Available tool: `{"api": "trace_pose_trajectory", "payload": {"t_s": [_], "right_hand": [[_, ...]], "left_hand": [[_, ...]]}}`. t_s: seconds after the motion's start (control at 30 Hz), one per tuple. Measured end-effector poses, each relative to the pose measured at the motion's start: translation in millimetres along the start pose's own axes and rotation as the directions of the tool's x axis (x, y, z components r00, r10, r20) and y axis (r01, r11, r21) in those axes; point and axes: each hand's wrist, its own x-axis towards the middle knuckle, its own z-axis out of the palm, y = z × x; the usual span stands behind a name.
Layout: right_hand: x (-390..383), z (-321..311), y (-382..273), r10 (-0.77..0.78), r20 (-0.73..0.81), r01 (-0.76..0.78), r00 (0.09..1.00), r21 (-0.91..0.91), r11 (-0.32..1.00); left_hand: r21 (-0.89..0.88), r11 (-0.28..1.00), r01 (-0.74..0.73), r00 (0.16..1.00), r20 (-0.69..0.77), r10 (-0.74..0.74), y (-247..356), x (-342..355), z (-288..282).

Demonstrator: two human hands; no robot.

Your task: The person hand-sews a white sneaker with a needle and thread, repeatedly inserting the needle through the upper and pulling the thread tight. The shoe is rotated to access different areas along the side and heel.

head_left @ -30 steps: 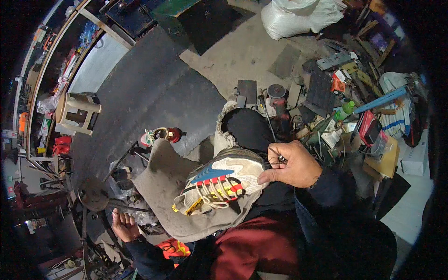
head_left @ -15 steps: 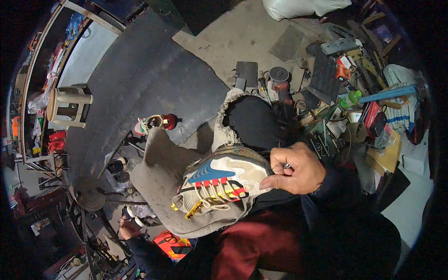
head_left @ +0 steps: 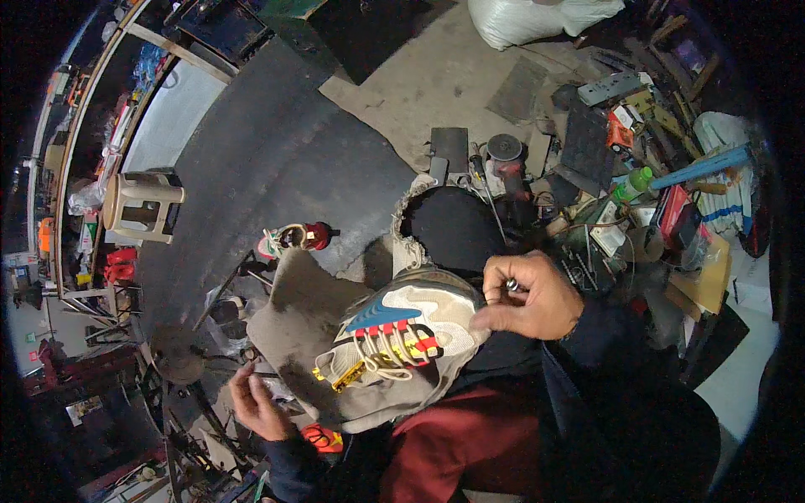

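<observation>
A beige sneaker (head_left: 407,323) with blue, red and yellow parts and cream laces lies on its side across my lap, its toe to the right. Under it spreads a grey cloth (head_left: 289,310) with worn edges. My right hand (head_left: 537,298) is closed at the toe, thumb against its edge; a small shiny metal piece (head_left: 512,285) shows among the curled fingers, too small to make out. At the lower left, my left hand (head_left: 258,407) hovers apart from the sneaker, fingers loosely spread, with nothing visible in it. Dark red trousers (head_left: 470,436) cover my leg.
Another shoe (head_left: 289,239) sits on the dark mat (head_left: 277,151) beside a red object. A stool (head_left: 142,205) stands at the left. An angle grinder (head_left: 507,163), a green bottle (head_left: 635,183) and piled tools lie to the right. A white sack (head_left: 537,21) lies at the far side.
My left hand has come up and to the right, nearer the cloth, and shows more fully. My right hand stays at the sneaker's toe. The whole view has shifted slightly.
</observation>
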Motion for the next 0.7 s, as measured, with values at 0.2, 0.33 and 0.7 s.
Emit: {"api": "trace_pose_trajectory", "payload": {"t_s": [0.2, 0.33, 0.7], "right_hand": [[9, -54, 28, 0.007, -0.497, -0.099, 0.868, -0.16, 0.982], [-20, -59, 14, -0.234, -0.421, 0.002, 0.876, -0.483, 0.876], [-69, -10, -13, -0.055, -0.001, 0.055, 0.998, -0.025, 0.998]], "left_hand": [[-0.121, 0.774, -0.621, 0.656, 0.461, 0.598, 156, -34, 103], [-0.125, 0.741, -0.66, 0.507, 0.655, 0.561, 189, -39, 157], [-0.068, 0.673, -0.737, 0.427, 0.725, 0.541, 186, -40, 174]]}}
